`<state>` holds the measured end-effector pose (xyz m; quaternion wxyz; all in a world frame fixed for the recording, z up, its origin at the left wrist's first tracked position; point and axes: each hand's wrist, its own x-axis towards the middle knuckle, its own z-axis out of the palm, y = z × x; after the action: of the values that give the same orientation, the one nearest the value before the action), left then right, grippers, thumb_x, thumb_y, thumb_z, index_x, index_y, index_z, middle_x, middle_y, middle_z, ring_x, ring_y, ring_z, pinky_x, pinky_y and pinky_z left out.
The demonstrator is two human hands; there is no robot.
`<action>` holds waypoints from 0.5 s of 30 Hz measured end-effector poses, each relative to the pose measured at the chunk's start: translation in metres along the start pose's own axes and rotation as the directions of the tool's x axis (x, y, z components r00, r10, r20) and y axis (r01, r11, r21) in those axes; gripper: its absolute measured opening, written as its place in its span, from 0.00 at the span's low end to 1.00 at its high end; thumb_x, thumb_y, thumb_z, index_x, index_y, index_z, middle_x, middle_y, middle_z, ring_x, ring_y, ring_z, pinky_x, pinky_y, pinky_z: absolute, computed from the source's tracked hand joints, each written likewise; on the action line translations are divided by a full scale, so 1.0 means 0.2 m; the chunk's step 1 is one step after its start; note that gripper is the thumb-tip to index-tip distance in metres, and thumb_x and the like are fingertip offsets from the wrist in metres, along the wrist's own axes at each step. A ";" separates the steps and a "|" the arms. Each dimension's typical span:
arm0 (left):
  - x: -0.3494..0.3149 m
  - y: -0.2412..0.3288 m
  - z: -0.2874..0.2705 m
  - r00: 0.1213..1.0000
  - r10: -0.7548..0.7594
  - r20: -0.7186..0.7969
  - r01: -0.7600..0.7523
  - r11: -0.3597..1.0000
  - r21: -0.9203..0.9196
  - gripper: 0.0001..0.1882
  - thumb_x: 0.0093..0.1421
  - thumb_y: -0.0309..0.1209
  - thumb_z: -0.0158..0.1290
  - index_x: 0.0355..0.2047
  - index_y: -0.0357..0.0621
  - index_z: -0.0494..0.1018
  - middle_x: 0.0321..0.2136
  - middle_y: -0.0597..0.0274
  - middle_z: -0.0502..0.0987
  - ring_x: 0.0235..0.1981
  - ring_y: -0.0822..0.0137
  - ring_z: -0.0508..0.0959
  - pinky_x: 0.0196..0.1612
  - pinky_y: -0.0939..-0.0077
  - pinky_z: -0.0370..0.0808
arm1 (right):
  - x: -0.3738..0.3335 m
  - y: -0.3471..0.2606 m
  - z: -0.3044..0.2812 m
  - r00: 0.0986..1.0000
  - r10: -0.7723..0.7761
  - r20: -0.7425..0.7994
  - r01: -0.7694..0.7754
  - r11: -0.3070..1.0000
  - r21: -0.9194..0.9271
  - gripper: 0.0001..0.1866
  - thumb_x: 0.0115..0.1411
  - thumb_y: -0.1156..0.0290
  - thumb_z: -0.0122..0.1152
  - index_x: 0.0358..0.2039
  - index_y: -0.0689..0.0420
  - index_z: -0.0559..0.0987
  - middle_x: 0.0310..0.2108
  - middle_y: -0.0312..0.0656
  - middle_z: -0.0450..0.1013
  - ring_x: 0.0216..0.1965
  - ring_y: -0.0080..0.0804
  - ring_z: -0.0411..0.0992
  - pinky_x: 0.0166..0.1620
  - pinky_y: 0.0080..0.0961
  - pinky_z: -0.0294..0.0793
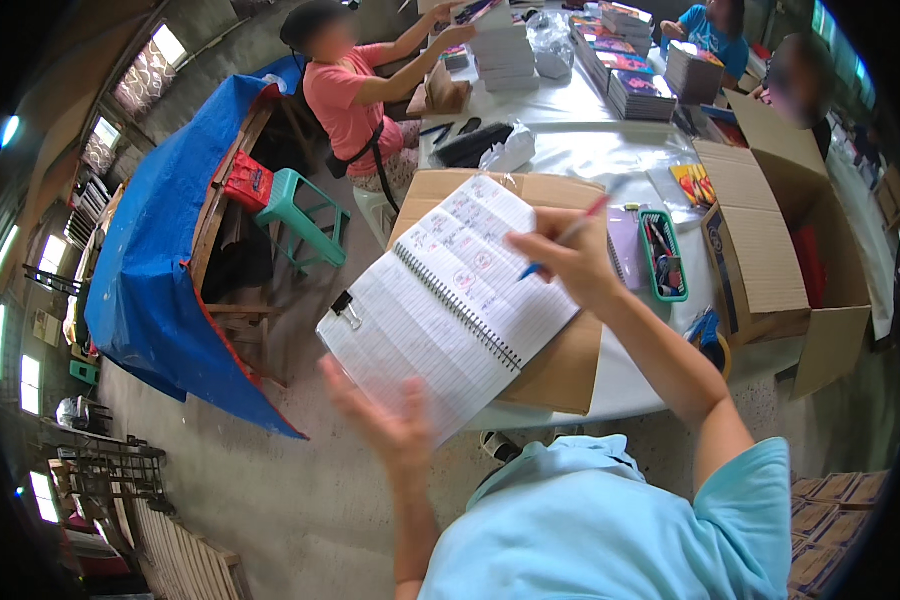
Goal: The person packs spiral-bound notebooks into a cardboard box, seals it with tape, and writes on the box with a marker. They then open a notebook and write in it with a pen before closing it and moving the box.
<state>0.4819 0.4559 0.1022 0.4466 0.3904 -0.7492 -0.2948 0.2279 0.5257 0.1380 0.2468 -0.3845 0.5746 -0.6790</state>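
The right hand [568, 262] grips a pen [570, 234] over a spiral notebook [450, 300] on flat cardboard [560, 370]. The left hand [385, 420] hovers open and empty. An open brown box [770, 250] stands at the right of the surface [590, 150]; its contents are hard to make out.

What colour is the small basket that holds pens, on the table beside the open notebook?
The pen basket is green, seen in the head view.

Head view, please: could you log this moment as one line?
right hand: holds pen over spiral notebook | left hand: open, beside notebook edge

There is one spiral notebook [450, 300], one pen [568, 235], one green basket [662, 258], one open carton [785, 270], one green stool [305, 215].
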 end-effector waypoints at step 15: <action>0.10 0.43 0.44 0.443 0.354 0.824 -0.748 0.652 0.122 0.37 0.57 0.62 0.40 0.64 0.67 0.53 0.66 0.49 0.43 0.65 0.41 0.44 0.55 0.24 0.40 | -0.41 0.19 -0.55 0.917 0.390 0.079 -0.393 0.858 0.330 0.30 0.57 0.41 0.50 0.46 0.54 0.63 0.17 0.40 0.69 0.09 0.13 0.50 0.13 0.11 0.45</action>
<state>0.3701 0.4921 0.1406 0.0648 0.0532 -0.9944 -0.0644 0.1825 0.6459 0.0776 0.4447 -0.2144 0.5140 -0.7015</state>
